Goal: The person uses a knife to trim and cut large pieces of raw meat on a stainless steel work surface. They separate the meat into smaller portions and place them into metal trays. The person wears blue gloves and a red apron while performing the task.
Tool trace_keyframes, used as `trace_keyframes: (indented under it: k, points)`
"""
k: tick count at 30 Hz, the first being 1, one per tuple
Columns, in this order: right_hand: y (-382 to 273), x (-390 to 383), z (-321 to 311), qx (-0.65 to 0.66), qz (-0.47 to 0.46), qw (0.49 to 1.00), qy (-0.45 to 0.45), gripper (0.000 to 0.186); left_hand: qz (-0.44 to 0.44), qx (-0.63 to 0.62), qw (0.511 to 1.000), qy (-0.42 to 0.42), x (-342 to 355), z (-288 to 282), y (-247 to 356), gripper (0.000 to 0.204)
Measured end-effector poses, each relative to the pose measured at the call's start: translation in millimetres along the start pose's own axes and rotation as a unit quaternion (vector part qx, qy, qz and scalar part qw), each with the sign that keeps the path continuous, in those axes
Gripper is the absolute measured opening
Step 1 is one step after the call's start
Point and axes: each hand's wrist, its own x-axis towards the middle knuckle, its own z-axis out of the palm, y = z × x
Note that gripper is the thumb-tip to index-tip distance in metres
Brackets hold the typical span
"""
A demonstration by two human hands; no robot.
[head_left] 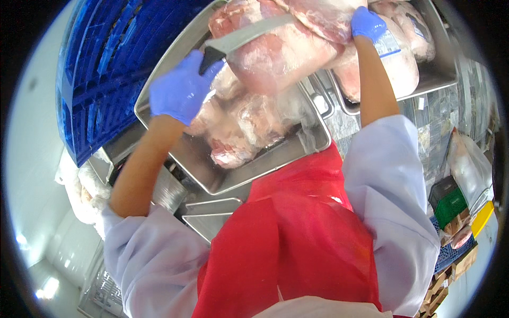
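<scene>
My left hand (177, 90), in a blue glove, is closed on the black handle of a knife (249, 34), its broad blade lying across a large pink slab of meat (270, 63). My right hand (366, 26), also gloved, grips the upper right end of that meat. Beneath the slab, a steel tray (217, 180) holds several wrapped pieces of meat (254, 119). A second steel tray (424, 90) at the right holds more large bagged pieces with labels (413, 32).
A blue plastic crate or pallet (95, 90) stands at the upper left. An empty steel tray (207, 214) lies below the main tray. At the right are a bagged item (469, 169), a green crate (448, 201), a yellow object (482, 217) and wood pieces. Bagged goods (85, 196) sit at left.
</scene>
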Motion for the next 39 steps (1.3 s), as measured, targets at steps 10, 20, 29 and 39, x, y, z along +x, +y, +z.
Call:
trace_keyframes:
  k: [10, 20, 29, 39]
  points:
    - [-29.5, -26.2, -18.8, -0.169, -0.139, 0.975, 0.049, 0.018, 0.113, 0.106, 0.984, -0.093, 30.2, -89.4, 25.3, 0.051]
    - [-28.0, -27.6, -23.8, -0.146, -0.189, 0.967, 0.091, 0.017, -0.006, 0.014, 0.995, -0.094, 16.7, -19.4, 17.4, 0.046]
    - [-41.9, -16.8, -30.6, -0.1, -0.109, 0.986, 0.071, 0.022, -0.045, -0.075, 0.995, -0.053, 3.1, 41.6, 21.1, 0.049]
    - [-34.1, 3.0, -16.8, -0.191, -0.146, 0.97, -0.019, 0.024, 0.02, 0.091, 0.988, -0.12, 16.8, -65.8, 42.9, 0.037]
